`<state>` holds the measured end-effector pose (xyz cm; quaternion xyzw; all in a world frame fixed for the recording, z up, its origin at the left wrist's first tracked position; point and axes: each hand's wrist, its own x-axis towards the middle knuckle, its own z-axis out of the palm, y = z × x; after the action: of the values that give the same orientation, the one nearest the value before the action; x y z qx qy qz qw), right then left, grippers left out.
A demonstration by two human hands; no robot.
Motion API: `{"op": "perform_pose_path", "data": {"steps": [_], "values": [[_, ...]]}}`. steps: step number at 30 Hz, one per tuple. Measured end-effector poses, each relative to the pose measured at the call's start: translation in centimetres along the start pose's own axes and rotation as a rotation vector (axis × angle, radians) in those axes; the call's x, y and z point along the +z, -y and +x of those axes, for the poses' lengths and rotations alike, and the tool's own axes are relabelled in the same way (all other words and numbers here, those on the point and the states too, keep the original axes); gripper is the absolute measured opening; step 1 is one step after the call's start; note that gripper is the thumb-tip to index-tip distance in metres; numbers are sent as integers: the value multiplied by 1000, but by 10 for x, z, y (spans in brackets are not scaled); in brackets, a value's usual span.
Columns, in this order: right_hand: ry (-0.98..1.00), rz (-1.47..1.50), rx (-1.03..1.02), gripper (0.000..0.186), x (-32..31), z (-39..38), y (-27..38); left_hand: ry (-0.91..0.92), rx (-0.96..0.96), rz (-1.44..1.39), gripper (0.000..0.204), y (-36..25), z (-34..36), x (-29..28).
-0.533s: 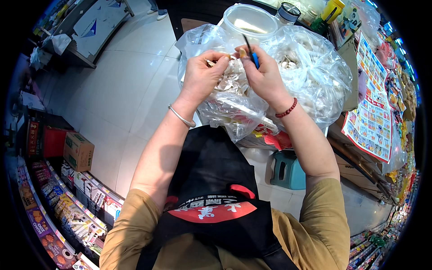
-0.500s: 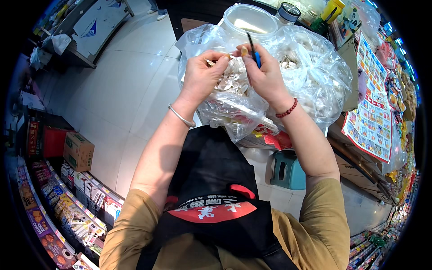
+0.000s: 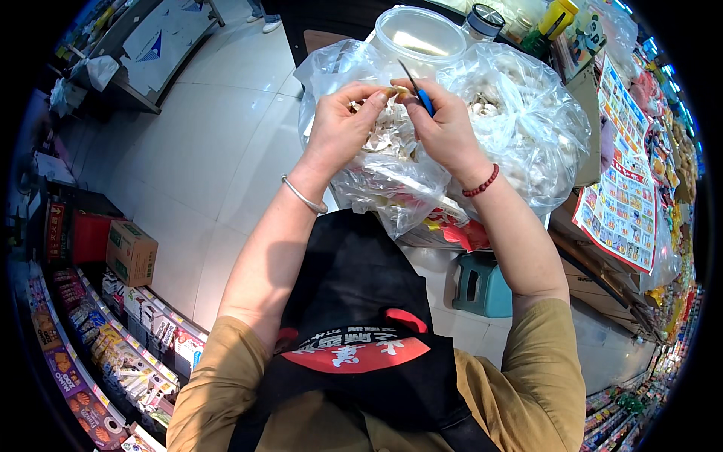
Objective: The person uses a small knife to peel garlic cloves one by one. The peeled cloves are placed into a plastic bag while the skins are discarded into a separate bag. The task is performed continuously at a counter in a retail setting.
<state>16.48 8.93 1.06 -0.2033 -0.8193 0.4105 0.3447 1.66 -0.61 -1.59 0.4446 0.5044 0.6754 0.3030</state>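
My left hand [image 3: 343,124] is closed in a pinch on a small garlic clove [image 3: 396,91], its fingertips close to those of my right hand. In my right hand [image 3: 446,129] sits a small knife with a blue handle [image 3: 425,102], its dark narrow blade pointing up and away. The right thumb also meets the clove. Below both hands lies a clear plastic bag [image 3: 392,184] with papery garlic skins [image 3: 390,138] in it. To the right, a bulging clear bag [image 3: 538,124] holds whitish garlic, partly blurred by the plastic.
A round clear plastic tub [image 3: 382,44] stands beyond the hands, beside a dark-lidded jar [image 3: 483,21]. A printed flyer [image 3: 621,181] hangs at the right. On the floor below the table is a teal stool [image 3: 483,286]. Packaged snacks [image 3: 128,354] fill shelves at lower left.
My fingertips have come together at the clove. The knife blade has tipped leftward, and the right hand has turned slightly. Both bags stay in place.
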Motion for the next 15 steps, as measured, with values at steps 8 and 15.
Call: {"op": "perform_pose_path", "data": {"steps": [8,15], "values": [[29,-142,-98,26,-2,1,0,26,-5,30,19,0,-1,-3],[23,-187,-150,24,-2,1,1,33,9,49,19,-1,-2,-3]]}}
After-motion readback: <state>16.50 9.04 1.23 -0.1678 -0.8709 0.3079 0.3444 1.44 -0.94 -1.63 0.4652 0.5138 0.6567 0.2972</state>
